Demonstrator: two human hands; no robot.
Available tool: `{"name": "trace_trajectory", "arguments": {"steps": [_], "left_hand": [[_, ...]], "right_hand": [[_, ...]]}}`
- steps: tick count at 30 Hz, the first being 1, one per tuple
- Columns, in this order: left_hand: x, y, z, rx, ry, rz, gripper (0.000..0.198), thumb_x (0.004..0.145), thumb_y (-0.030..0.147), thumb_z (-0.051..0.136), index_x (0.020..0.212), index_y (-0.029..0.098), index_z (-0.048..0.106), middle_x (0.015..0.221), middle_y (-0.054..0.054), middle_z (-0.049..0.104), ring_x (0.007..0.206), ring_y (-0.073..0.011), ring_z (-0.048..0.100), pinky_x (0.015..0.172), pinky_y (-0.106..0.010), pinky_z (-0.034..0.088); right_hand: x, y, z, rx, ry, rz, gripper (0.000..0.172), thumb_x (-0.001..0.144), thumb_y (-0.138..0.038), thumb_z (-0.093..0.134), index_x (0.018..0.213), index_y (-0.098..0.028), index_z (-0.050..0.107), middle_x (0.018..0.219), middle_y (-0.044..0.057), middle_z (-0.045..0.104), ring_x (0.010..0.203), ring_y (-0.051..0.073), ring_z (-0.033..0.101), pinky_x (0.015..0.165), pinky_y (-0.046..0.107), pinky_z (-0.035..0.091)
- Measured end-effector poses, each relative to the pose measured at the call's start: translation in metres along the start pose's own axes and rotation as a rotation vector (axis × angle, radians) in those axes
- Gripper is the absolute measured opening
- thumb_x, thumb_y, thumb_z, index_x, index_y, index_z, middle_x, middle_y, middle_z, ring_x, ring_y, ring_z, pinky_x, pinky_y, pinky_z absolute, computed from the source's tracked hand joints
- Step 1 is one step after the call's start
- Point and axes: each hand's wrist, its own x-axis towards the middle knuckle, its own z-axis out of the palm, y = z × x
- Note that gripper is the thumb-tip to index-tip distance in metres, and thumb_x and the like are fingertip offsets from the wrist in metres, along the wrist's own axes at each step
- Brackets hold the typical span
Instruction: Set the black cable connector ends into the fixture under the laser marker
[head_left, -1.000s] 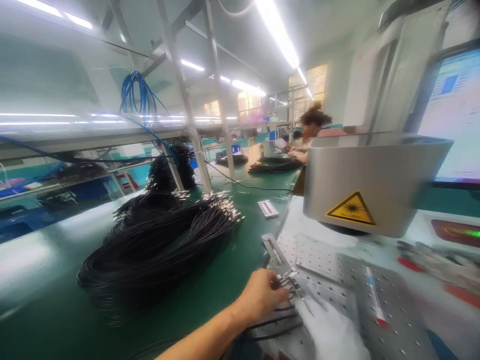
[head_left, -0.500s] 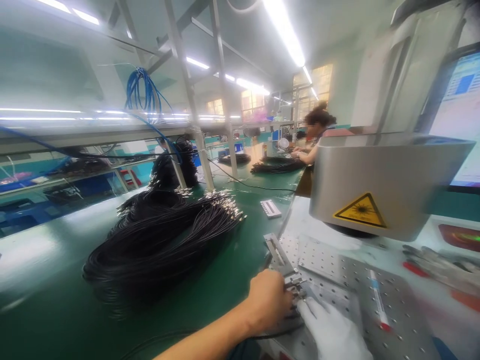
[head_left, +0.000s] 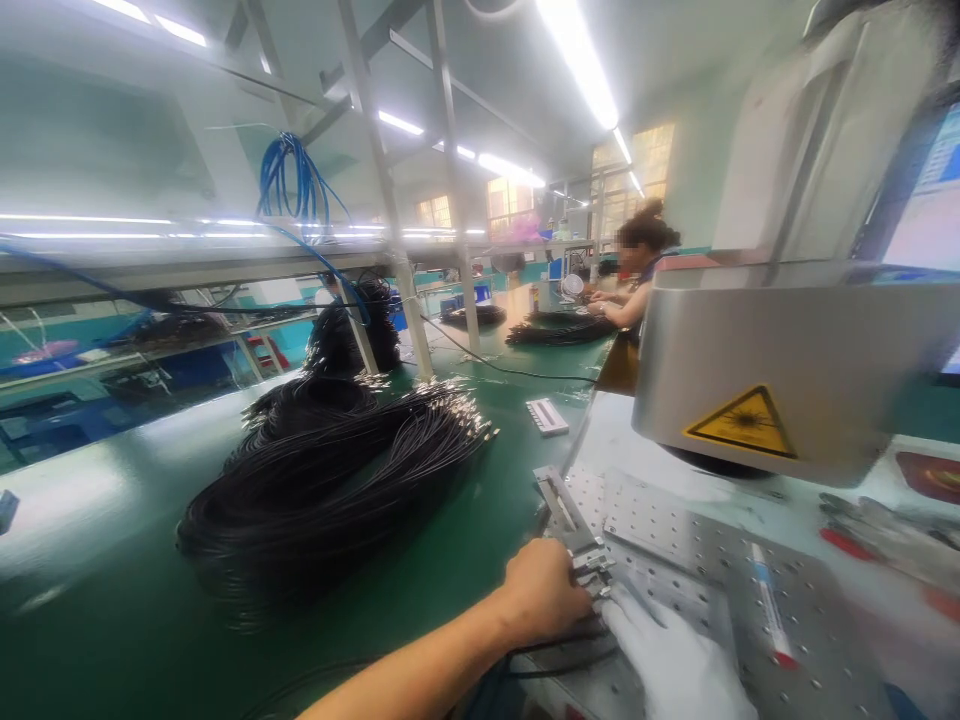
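Note:
My bare left hand (head_left: 546,590) is closed at a metal fixture (head_left: 566,510), its fingertips mostly hidden. Black cable (head_left: 566,668) comes out below its fingers. My right hand (head_left: 667,645), in a white glove, meets it from the right, fingers pinched at the cable's end beside small metal parts (head_left: 596,565) of the fixture. Exactly where the fingers grip is hidden. Beyond the left arm lies a large coil of black cables (head_left: 300,500) with shiny metal ends on the green table (head_left: 450,540).
A laser head (head_left: 757,370) with a yellow warning sign overhangs the perforated metal plate (head_left: 712,545). A marker pen (head_left: 772,605) lies on the plate. Behind the fixture is a small pale block (head_left: 547,417). A person (head_left: 637,270) sits farther along beside more coils (head_left: 559,328).
The view has shifted slightly left, so things sit a little farther right. Both hands remain together at the fixture, with hardly any movement.

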Motion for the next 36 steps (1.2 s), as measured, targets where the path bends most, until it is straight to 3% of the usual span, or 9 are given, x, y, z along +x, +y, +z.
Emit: {"name": "trace_trajectory", "arguments": {"steps": [6, 12, 15, 18, 22, 24, 30, 36], "left_hand": [[0.004, -0.006, 0.001, -0.103, -0.015, 0.047, 0.012, 0.061, 0.03, 0.068, 0.06, 0.021, 0.06, 0.054, 0.002, 0.047, 0.06, -0.0152, 0.047, 0.059, -0.027, 0.035], [0.002, -0.021, -0.002, -0.328, 0.017, 0.158, 0.009, 0.063, 0.023, 0.064, 0.06, 0.017, 0.058, 0.056, 0.005, 0.047, 0.059, -0.0112, 0.046, 0.057, -0.023, 0.033], [-0.003, -0.027, -0.003, -0.496, 0.089, 0.129, 0.013, 0.072, 0.023, 0.055, 0.079, 0.016, 0.063, 0.062, 0.003, 0.059, 0.061, -0.013, 0.053, 0.06, -0.025, 0.037], [-0.007, -0.026, -0.002, -0.581, 0.071, 0.084, 0.024, 0.078, 0.027, 0.053, 0.099, 0.016, 0.058, 0.065, 0.001, 0.065, 0.058, -0.0135, 0.054, 0.061, -0.026, 0.039], [-0.006, -0.02, -0.002, -0.42, 0.14, 0.111, 0.004, 0.072, 0.021, 0.056, 0.072, 0.018, 0.054, 0.067, 0.002, 0.059, 0.066, -0.0124, 0.05, 0.062, -0.024, 0.035], [-0.003, -0.017, -0.001, -0.368, 0.134, 0.099, 0.007, 0.068, 0.017, 0.057, 0.064, 0.018, 0.052, 0.063, 0.004, 0.052, 0.065, -0.0118, 0.047, 0.061, -0.025, 0.034], [-0.004, -0.009, 0.005, -0.234, 0.177, 0.13, 0.016, 0.068, 0.014, 0.05, 0.056, 0.019, 0.041, 0.057, 0.004, 0.043, 0.06, -0.0104, 0.039, 0.056, -0.025, 0.027], [-0.002, -0.01, 0.012, -0.17, 0.162, 0.176, 0.018, 0.064, 0.01, 0.05, 0.055, 0.019, 0.037, 0.067, -0.001, 0.053, 0.069, -0.0133, 0.048, 0.058, -0.025, 0.028]], "right_hand": [[0.004, -0.003, -0.014, -0.136, 0.063, -0.004, 0.07, 0.076, 0.01, 0.041, 0.128, -0.032, 0.064, 0.124, 0.003, 0.064, 0.094, 0.022, 0.064, 0.076, 0.029, 0.055], [0.017, -0.002, 0.01, -0.162, 0.004, 0.013, 0.068, 0.07, 0.004, 0.058, 0.123, -0.038, 0.065, 0.117, 0.001, 0.066, 0.09, 0.025, 0.065, 0.065, 0.028, 0.05], [0.02, 0.0, 0.022, -0.142, 0.013, 0.016, 0.07, 0.067, 0.002, 0.062, 0.123, -0.039, 0.065, 0.122, 0.001, 0.065, 0.089, 0.025, 0.064, 0.064, 0.029, 0.048], [0.021, 0.001, 0.028, -0.107, 0.036, 0.016, 0.071, 0.064, 0.002, 0.062, 0.123, -0.038, 0.065, 0.121, 0.003, 0.065, 0.088, 0.024, 0.063, 0.064, 0.028, 0.046], [0.021, 0.001, 0.03, -0.142, 0.033, 0.008, 0.071, 0.066, 0.001, 0.063, 0.125, -0.04, 0.064, 0.122, 0.002, 0.065, 0.085, 0.024, 0.064, 0.062, 0.03, 0.047], [0.02, 0.001, 0.028, -0.163, 0.036, 0.009, 0.069, 0.069, 0.001, 0.062, 0.125, -0.04, 0.064, 0.122, 0.002, 0.065, 0.086, 0.025, 0.064, 0.063, 0.03, 0.049], [0.016, 0.004, 0.024, -0.155, 0.033, -0.015, 0.066, 0.075, 0.004, 0.051, 0.125, -0.036, 0.065, 0.122, 0.003, 0.065, 0.089, 0.023, 0.064, 0.066, 0.029, 0.05], [0.015, 0.002, 0.024, -0.118, 0.09, 0.019, 0.064, 0.069, -0.001, 0.061, 0.122, -0.035, 0.066, 0.118, 0.002, 0.066, 0.086, 0.021, 0.062, 0.066, 0.025, 0.046]]}}
